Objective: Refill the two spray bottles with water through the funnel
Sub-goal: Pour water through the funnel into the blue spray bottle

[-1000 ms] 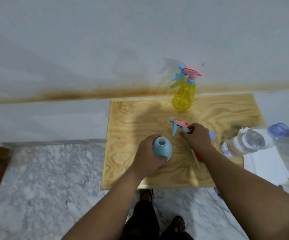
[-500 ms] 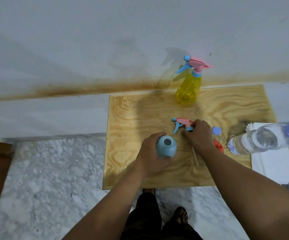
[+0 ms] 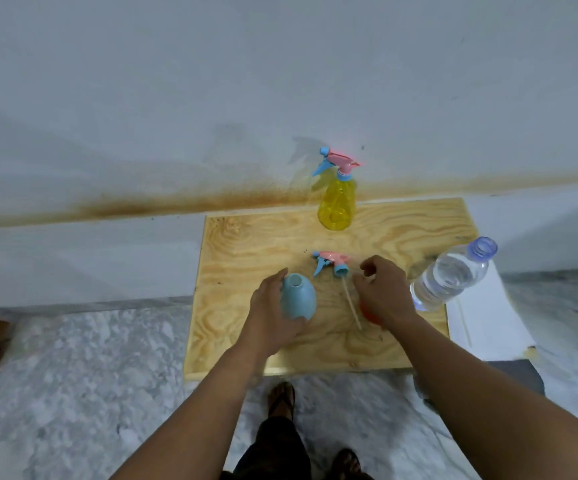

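The right hand (image 3: pixel 382 292) has let go of the pink-and-blue trigger spray head (image 3: pixel 330 263) it was holding half a second ago; it now hovers just to the right of it, fingers loosely curled and holding nothing. The spray head lies on its side on the pale plywood board (image 3: pixel 246 244), its thin white dip tube (image 3: pixel 351 306) trailing toward the person.

The clear plastic water bottle (image 3: pixel 450 277) stands uncapped at the board's right edge, holding water to about its shoulder. The translucent yellow spray bottle (image 3: pixel 337 202) stands upright at the far edge of the board, near the wall, its own pink-and-blue trigger head still screwed on; how full it is I cannot tell. The left hand (image 3: pixel 273 313) grips the opaque, rounded light-blue spray bottle (image 3: pixel 298 297) from the left side; the bottle sits on the board with its open neck bare, and its contents cannot be seen. A red object (image 3: pixel 367 313), perhaps the funnel, peeks out from beneath the right hand, mostly hidden.
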